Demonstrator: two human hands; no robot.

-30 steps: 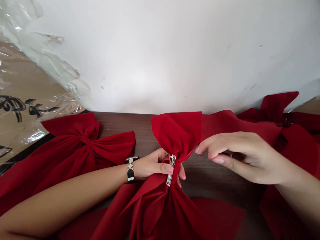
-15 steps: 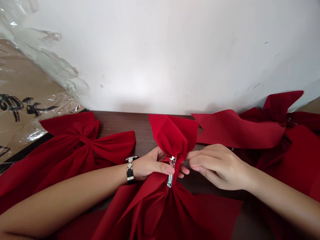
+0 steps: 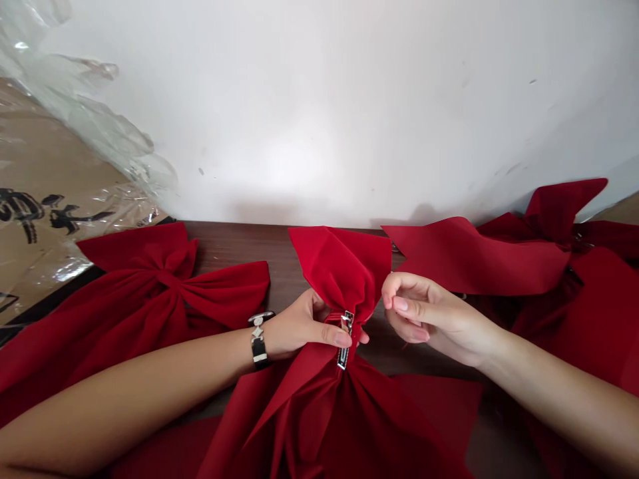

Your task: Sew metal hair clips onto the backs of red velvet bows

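A red fabric bow (image 3: pixel 344 276) stands on its side in front of me, gathered at its middle. My left hand (image 3: pixel 319 329) is closed around that gathered middle, its thumb pressing on a silver metal hair clip (image 3: pixel 345 340) fixed there. The bow's long tails spread down toward me. Just right of the bow and apart from it is my right hand (image 3: pixel 429 316), fingers curled and thumb against the index finger. Whether anything lies in that pinch I cannot make out.
Another red bow (image 3: pixel 170 279) lies on the dark wooden table (image 3: pixel 234 243) at left. More red bows (image 3: pixel 524 259) are heaped at right. A cardboard box (image 3: pixel 44 159) with clear plastic wrap stands on the left, and a white wall (image 3: pixel 319 113) rises behind.
My right hand has drawn back from the bow's middle and turned, its fingers now curled in. The left hand keeps its hold, and the bow and clip have tilted slightly.
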